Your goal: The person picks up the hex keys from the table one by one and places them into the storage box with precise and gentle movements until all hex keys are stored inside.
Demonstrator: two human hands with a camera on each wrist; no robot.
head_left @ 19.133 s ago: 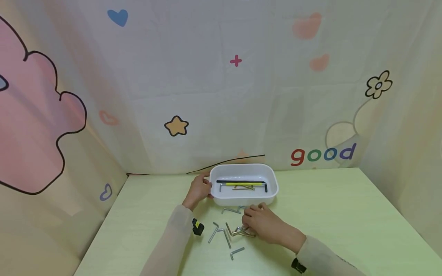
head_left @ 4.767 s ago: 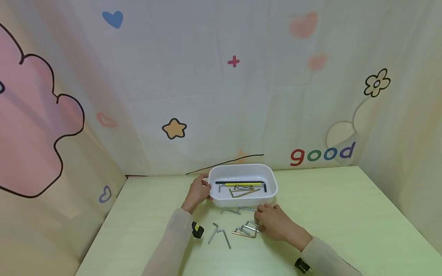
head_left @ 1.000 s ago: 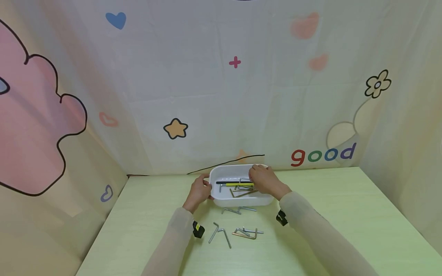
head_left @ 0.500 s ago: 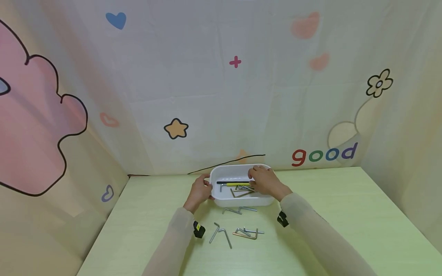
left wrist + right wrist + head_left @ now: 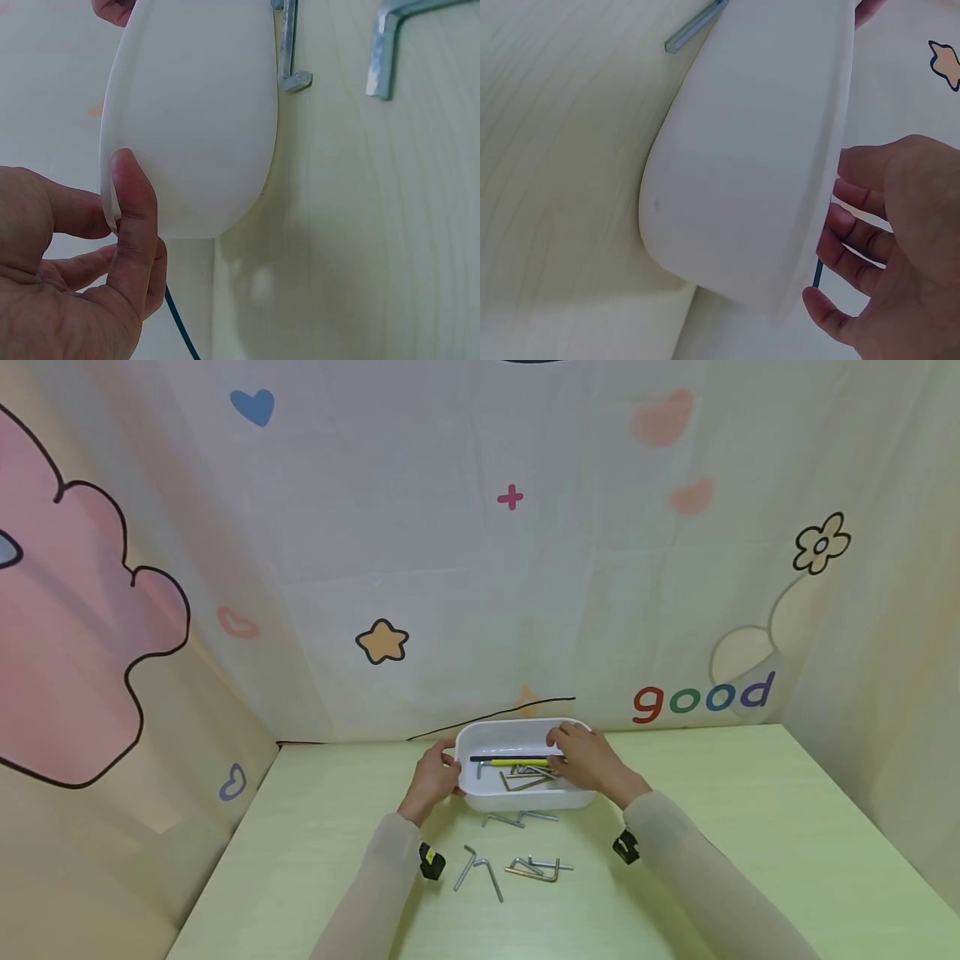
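My left hand [image 5: 433, 777] grips the left end of a white plastic tray [image 5: 517, 801], thumb and fingers on its rim. Inside the tray lie a long black hex key [image 5: 491, 758], a yellow-sleeved hex key [image 5: 513, 763] and several gold and silver ones, including a gold hex key [image 5: 528, 783]. My right hand [image 5: 588, 756] hangs over the tray's right end with its fingers spread and bent a little. The right wrist view shows nothing between those fingers [image 5: 859, 232]; their tips reach behind the rim.
In front of the tray, silver hex keys [image 5: 504, 820] lie on the pale green table [image 5: 337, 827]. Nearer are a silver pair with one bent hex key [image 5: 491, 881], and a cluster with a copper hex key [image 5: 531, 873]. A printed curtain [image 5: 435, 543] hangs close behind the tray.
A silver hex key was carried from the table into the tray and let go by my right hand, which has now shifted slightly right. Over the longer span, more keys joined the tray. The left hand stayed.
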